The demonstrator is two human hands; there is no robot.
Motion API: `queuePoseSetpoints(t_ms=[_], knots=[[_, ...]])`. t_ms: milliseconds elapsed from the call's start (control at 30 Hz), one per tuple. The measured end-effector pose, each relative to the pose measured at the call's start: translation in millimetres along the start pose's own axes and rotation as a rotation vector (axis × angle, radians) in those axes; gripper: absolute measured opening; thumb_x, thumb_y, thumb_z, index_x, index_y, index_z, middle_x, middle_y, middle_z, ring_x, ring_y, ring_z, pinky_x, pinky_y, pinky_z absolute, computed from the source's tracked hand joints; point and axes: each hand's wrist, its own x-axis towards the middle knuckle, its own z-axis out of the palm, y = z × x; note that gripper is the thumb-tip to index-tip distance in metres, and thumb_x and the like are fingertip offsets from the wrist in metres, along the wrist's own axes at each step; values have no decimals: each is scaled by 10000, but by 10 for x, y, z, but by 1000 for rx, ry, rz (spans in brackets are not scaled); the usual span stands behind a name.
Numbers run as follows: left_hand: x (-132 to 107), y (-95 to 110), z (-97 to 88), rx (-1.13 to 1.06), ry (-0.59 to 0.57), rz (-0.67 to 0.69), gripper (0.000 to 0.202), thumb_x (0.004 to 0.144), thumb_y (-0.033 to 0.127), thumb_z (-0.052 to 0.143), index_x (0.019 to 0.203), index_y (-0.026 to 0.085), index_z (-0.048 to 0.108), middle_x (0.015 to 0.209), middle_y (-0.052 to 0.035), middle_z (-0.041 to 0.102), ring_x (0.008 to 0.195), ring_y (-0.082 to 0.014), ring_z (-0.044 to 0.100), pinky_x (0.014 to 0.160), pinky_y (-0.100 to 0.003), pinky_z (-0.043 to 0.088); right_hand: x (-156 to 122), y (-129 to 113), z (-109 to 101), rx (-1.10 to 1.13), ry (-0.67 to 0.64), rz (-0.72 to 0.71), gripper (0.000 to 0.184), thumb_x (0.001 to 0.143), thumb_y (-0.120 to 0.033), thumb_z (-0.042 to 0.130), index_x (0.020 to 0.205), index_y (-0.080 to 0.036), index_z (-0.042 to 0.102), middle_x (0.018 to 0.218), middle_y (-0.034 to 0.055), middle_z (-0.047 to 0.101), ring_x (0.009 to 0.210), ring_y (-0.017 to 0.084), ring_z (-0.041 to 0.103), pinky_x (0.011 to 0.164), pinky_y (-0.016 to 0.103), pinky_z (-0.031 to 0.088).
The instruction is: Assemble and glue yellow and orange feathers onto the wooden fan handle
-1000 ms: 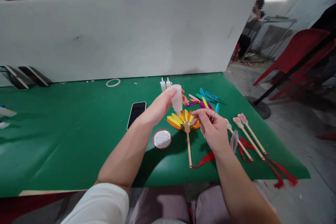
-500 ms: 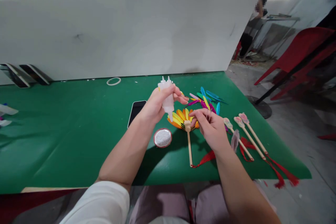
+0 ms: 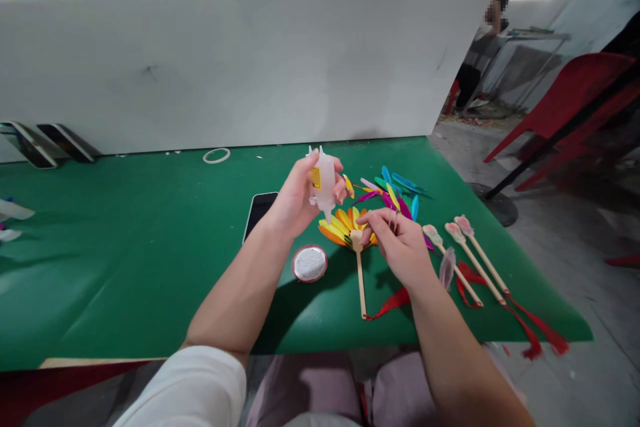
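My left hand (image 3: 295, 200) is closed round a small translucent glue bottle (image 3: 323, 183), nozzle down, just above a fan of yellow and orange feathers (image 3: 340, 225) on a wooden stick (image 3: 361, 280). My right hand (image 3: 400, 247) rests by the fan's right side, fingers pinched on thin feather stems (image 3: 394, 219) that I can barely make out. A red tassel (image 3: 387, 307) trails from the stick's lower end.
On the green table (image 3: 125, 267) lie a black phone (image 3: 257, 212), a round red-rimmed lid with white filling (image 3: 309, 263), loose coloured feathers (image 3: 395, 188), several tasselled sticks (image 3: 475, 260), and a white ring (image 3: 217, 155). A white board (image 3: 225, 60) stands behind; red chairs (image 3: 565, 103) right.
My left hand has turned the glue bottle so its yellow label shows and holds it a little higher over the fan. My right hand has barely shifted.
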Motion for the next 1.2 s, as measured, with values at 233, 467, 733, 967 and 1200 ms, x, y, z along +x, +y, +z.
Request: queuePoseSetpoints(t_ms=[233, 467, 733, 967, 1200], knots=[[27, -67, -46, 78, 52, 66, 428, 798, 577, 460, 840, 166, 574, 592, 1, 572, 602, -125, 590, 715, -290, 481, 4, 8, 12, -10, -20, 0, 281, 847, -416, 495, 817, -180, 646, 580, -6, 608, 533, 109, 521, 500, 237, 371], [9, -79, -58, 61, -19, 67, 256, 770, 413, 599, 757, 185, 483, 559, 30, 601, 580, -113, 595, 728, -293, 477, 2, 7, 15, -36, -40, 5, 249, 851, -376, 495, 790, -179, 634, 582, -19, 606, 517, 99, 501, 579, 250, 400], [13, -70, -15, -9, 78, 83, 243, 752, 383, 617, 834, 162, 558, 784, -60, 712, 859, -212, 667, 895, -394, 436, 6, 17, 17, -36, -86, -5, 258, 860, -368, 480, 788, -178, 640, 604, -6, 601, 665, 138, 578, 693, 280, 426], [13, -112, -2, -40, 74, 102, 247, 766, 366, 617, 864, 142, 584, 881, -81, 709, 912, -210, 658, 916, -396, 435, 17, 23, 16, -38, -116, -10, 352, 860, -356, 480, 566, -177, 555, 621, 9, 601, 690, 134, 579, 715, 282, 424], [13, -116, 15, -84, 124, 195, 296, 729, 394, 656, 655, 168, 479, 607, 41, 584, 733, -124, 637, 869, -340, 464, 18, 27, 21, -48, -129, 3, 299, 864, -370, 476, 683, -173, 610, 621, 6, 603, 659, 132, 567, 677, 284, 426]])
